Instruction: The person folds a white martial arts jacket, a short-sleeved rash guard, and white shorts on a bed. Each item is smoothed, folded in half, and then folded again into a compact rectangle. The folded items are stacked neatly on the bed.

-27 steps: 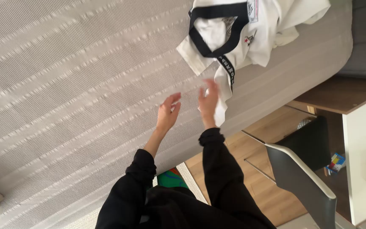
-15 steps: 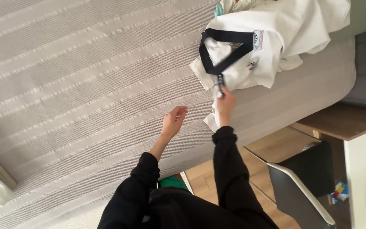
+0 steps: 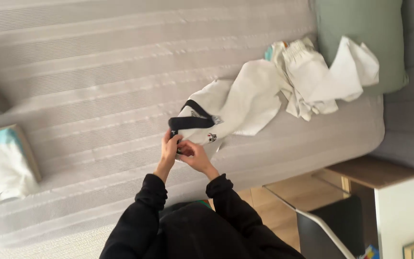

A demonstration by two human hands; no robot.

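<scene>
Both hands pinch the near end of the white jacket (image 3: 245,103) at its black collar (image 3: 191,122), left hand (image 3: 170,147) beside right hand (image 3: 192,156), and the jacket stretches far and right across the bed (image 3: 82,86).

Bare bedspread (image 3: 97,72) left of uniform (image 3: 235,103)

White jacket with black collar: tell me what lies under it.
The white jacket rests on the grey striped bedspread; both hands, left hand and right hand, grip its collar. Anything beneath the cloth is hidden.
</scene>
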